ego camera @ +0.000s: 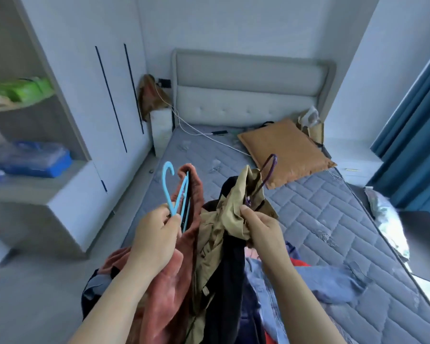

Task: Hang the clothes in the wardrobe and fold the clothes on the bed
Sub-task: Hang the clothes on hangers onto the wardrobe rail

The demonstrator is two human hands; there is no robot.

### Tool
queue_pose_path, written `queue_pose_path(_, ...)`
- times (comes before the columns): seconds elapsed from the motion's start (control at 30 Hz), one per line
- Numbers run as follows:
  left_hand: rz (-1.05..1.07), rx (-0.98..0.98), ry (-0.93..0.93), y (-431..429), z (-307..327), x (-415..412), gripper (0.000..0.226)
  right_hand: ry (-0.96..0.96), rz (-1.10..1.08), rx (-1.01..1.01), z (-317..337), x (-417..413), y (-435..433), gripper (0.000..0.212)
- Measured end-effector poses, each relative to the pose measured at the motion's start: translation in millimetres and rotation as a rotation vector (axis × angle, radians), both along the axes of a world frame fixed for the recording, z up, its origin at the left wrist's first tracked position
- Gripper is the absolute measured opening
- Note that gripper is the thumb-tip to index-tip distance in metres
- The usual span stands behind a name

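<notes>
1. Hands are both raised over the near end of the bed (pixel 333 219), whose mattress is grey and quilted in slanted rectangles.
2. The left hand (pixel 157 234) has its fingers curled round the neck of a blue hanger (pixel 167 192), which is thin plastic with a round hook pointing up.
3. A rust garment (pixel 170 291) of soft, fuzzy cloth hangs with this hanger and falls beside the left wrist.
4. The right hand (pixel 263 230) pinches a khaki garment (pixel 225 219) between thumb and fingers, just under the hook of a purple hanger (pixel 270 173). The khaki cloth is smooth, thin and crumpled.
5. A dark garment (pixel 231 269), nearly black, hangs between the two hands and touches the khaki one.
6. A denim shirt (pixel 320 281), pale blue and wrinkled, lies on the mattress under the right forearm.
7. Count: two hanger hooks are plain, one blue and one purple. Whether the left hand holds more hangers, I cannot tell. Four garments are clear.
8. The wardrobe (pixel 104 100) stands at the left, white and flat, its doors closed, with two long, thin, dark handles.
9. One tan pillow (pixel 283 152), square and smooth, lies near the padded, buttoned headboard (pixel 248 83). One white cable (pixel 196 130) runs across the mattress.
10. Open shelves (pixel 23 105) at the far left carry one green pack (pixel 27 88) and one blue pack (pixel 37 160), both blurred. A teal curtain (pixel 420 120) hangs at the right.
</notes>
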State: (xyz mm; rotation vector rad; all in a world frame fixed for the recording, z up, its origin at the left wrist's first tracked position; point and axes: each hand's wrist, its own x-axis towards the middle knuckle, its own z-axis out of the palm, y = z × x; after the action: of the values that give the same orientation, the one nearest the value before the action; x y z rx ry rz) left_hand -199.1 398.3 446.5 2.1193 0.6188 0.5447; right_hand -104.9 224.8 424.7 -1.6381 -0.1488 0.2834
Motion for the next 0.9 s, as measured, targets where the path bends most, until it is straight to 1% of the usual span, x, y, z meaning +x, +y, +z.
queue_pose_path(0.13, 0.111, -0.003, -0.091, 17.6, 26.2, -34.8, 0.036, -0.017, 0.114, 0.075, 36.7, -21.2, 39.9, 0.046)
queue_pose_path(0.27, 0.233, -0.012, -0.173, 53.0, 48.7, -73.9, 0.036, -0.078, 0.264, 0.14, 69.2, -50.0, 87.2, 0.032)
queue_pose_path(0.33, 0.273, -0.018, -0.212, 76.9, 56.3, -92.7, 0.036, -0.134, 0.32, 0.145, 79.5, -64.8, 112.6, 0.03)
queue_pose_path(0.47, 0.314, -0.057, -0.275, 130.2, 62.9, -130.5, 0.035, -0.274, 0.371, 0.116, 87.4, -93.5, 164.6, 0.032)
queue_pose_path(0.57, 0.333, -0.073, -0.278, 174.5, 64.3, -156.0, 0.036, -0.38, 0.399, 0.079, 86.9, -114.1, 208.1, 0.04)
queue_pose_path(0.67, 0.326, -0.085, -0.26, 219.4, 62.3, -175.8, 0.035, -0.424, 0.407, 0.021, 85.5, -128.2, 255.7, 0.043)
queue_pose_path(0.77, 0.322, -0.079, -0.239, 259.4, 59.9, -191.2, 0.033, -0.446, 0.381, 0.006, 82.6, -139.2, 298.1, 0.048)
queue_pose_path(0.9, 0.313, -0.085, -0.229, 301.6, 63.5, -203.1, 0.03, -0.46, 0.394, -0.018, 81.2, -150.2, 337.7, 0.043)
